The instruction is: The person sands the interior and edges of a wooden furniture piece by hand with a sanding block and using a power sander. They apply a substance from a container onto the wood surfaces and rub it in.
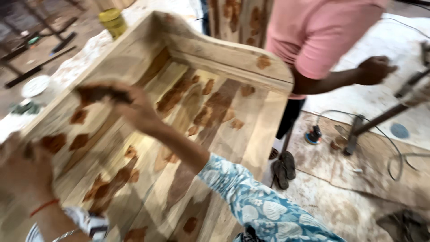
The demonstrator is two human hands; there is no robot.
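Observation:
A large pale wooden frame piece (233,58) with several brown filler patches lies tilted before me. My right hand (130,105) reaches across it toward the left rail, fingers closed on a dark brown lump (96,93), blurred by motion. My left hand (22,168) rests on the near left edge of the wood, a red thread on its wrist; whether it holds anything is unclear. My right sleeve (264,206) is blue with white leaves.
Another person in a pink shirt (322,31) stands at the far right side of the piece, one hand (374,69) out. A yellow-green jar (113,21) sits by the far left corner. Sandals (283,168), cables and a tool (313,133) lie on the floor at right.

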